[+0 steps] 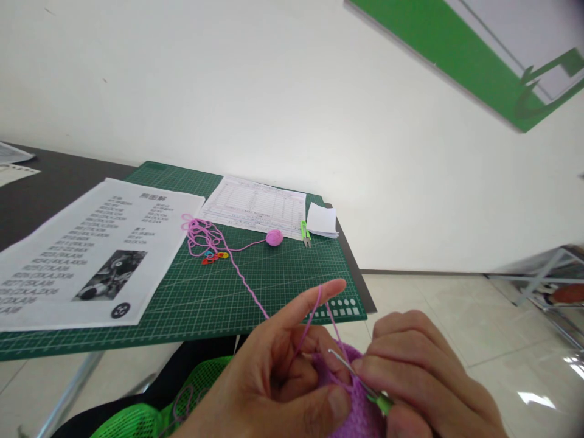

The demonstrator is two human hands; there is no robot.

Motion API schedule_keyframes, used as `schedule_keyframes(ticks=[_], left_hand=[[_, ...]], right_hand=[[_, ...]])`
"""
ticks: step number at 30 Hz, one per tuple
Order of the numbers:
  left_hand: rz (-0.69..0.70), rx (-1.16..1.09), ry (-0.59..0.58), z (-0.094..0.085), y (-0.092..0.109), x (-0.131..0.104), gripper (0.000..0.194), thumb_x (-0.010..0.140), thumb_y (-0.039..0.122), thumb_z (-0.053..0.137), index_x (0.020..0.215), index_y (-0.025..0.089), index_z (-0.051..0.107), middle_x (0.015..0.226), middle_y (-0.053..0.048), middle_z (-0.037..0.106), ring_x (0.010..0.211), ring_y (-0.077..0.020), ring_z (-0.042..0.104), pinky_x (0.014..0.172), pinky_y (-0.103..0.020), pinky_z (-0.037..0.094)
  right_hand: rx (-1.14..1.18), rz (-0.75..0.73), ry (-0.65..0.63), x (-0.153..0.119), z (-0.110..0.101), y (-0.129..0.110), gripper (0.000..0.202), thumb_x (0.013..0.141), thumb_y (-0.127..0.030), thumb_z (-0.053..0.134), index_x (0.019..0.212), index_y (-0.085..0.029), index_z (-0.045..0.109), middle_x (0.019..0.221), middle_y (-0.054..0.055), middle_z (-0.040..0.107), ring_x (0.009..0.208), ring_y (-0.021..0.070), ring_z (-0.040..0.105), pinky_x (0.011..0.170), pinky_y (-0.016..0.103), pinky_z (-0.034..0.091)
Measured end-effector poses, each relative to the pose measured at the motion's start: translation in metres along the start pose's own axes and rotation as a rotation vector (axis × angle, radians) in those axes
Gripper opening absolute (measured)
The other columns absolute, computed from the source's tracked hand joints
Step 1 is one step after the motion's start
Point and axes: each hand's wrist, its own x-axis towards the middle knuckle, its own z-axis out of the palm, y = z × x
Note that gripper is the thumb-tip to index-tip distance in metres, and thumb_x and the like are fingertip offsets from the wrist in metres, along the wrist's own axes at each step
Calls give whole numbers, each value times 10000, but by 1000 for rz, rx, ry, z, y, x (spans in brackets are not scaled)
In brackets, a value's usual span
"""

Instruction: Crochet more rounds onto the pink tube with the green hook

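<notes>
My left hand (283,371) pinches the edge of a purple crochet piece (360,413) between thumb and fingers. Its index finger points out, with pink-purple yarn (314,313) looped over it and running down to the work. In my right hand (424,371) is a crochet hook (347,363) with a metal shaft and green handle. The hook's shaft lies at the top edge of the piece, and its tip sticks out toward my left fingers. Both hands hide part of the crochet piece. From the left hand the yarn strand (246,283) leads back onto the mat.
The green cutting mat (255,292) carries a yarn tangle (201,234), a small yarn ball (274,237), coloured stitch markers (214,257), green snips (305,234), a printed pattern sheet (150,237), a form (255,207) and white paper slips (322,219). Green mesh (132,423) lies below the table edge.
</notes>
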Motion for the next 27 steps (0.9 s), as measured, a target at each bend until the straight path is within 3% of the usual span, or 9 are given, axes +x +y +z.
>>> schedule_keyframes(ticks=[11, 17, 27], left_hand=[[-7, 31, 45, 0, 0, -1, 579, 796, 253, 855, 1326, 397, 670, 837, 19, 649, 528, -27, 278, 500, -229, 154], [-37, 44, 21, -1, 2, -1, 576, 795, 295, 857, 1328, 384, 659, 826, 27, 643, 568, -50, 335, 525, -247, 186], [-29, 58, -97, -7, -1, 1, 556, 843, 308, 817, 1354, 385, 613, 857, 25, 627, 591, -58, 363, 548, -231, 247]], right_hand=[[-45, 119, -24, -7, -6, -2, 371, 1051, -332, 485, 722, -183, 571, 603, -39, 566, 583, 88, 549, 567, 245, 512], [61, 59, -77, 6, -12, 1, 372, 1039, -246, 483, 691, -152, 575, 590, -9, 563, 583, 98, 544, 523, 239, 495], [270, 7, -516, 32, -41, 12, 376, 1022, -393, 529, 787, -129, 657, 666, 14, 639, 627, 104, 591, 554, 237, 523]])
